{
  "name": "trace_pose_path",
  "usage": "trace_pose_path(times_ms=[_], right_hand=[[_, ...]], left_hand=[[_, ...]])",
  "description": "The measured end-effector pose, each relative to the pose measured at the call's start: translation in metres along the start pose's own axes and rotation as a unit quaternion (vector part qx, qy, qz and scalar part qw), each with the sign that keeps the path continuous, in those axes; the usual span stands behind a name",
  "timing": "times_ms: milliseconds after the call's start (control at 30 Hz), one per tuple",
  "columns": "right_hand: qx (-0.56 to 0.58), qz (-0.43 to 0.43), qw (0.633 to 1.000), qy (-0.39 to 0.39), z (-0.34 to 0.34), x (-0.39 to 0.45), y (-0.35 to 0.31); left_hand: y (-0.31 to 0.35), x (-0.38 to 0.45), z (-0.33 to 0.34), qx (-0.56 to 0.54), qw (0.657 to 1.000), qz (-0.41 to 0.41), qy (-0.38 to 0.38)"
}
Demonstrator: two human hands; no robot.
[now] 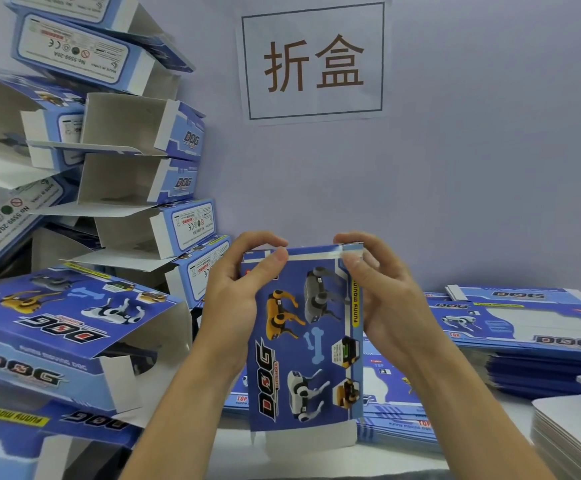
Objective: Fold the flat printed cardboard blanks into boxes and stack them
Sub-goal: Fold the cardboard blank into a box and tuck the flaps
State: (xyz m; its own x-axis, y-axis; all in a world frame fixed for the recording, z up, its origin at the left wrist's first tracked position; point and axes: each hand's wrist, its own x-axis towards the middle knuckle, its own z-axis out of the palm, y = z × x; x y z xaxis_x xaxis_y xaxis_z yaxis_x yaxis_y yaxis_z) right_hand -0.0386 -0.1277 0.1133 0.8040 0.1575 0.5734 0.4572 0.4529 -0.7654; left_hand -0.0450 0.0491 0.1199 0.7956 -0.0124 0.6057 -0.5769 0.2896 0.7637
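While a good many folded boxes (150, 188) already lean in an untidy stack against the wall on the left, their open ends showing only bare white card inside, the job looks well under way but far from finished: thick piles of flat blanks (511, 327) wait on the table (317, 455) to the right and under the hands, with a pile of plain white card sheets (573, 434) at the right edge. One more printed toy-dog box (303, 341) is held upright in mid-air, centre frame, apparently being shaped at its far end. The left hand (237, 292) grips its upper left corner, thumb on the printed face and fingers curled over the top edge; the right hand (382, 292) pinches the flap at the upper right corner. Its lower white flap hangs untucked, so closing and stacking seem still to come. A sign (313, 60) on the wall reads 折盒.
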Motion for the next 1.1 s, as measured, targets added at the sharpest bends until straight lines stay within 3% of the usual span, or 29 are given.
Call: trace_pose_path(times_ms=[200,567,700,900,1100], right_hand=[[-0.038,-0.026,0.999,-0.015,-0.0026,0.0002,0.0033],[-0.057,-0.050,0.997,-0.001,-0.0040,0.0010,0.0064],[-0.103,-0.079,0.991,0.036,-0.0035,0.0005,0.0065],[-0.114,-0.101,0.987,0.043,-0.0016,-0.0006,0.0072],[-0.119,-0.092,0.988,0.032,0.0043,-0.0010,0.0049]], left_hand=[[-0.0019,0.0030,-0.0045,-0.017,0.999,0.006,0.038],[-0.0035,0.0039,-0.0032,0.014,0.999,0.024,0.040],[-0.0029,0.0045,-0.0056,0.029,0.999,0.017,0.039],[-0.0016,-0.0009,-0.0016,0.028,0.999,0.013,-0.014],[-0.0016,0.0016,-0.0002,0.064,0.997,0.024,0.028]])
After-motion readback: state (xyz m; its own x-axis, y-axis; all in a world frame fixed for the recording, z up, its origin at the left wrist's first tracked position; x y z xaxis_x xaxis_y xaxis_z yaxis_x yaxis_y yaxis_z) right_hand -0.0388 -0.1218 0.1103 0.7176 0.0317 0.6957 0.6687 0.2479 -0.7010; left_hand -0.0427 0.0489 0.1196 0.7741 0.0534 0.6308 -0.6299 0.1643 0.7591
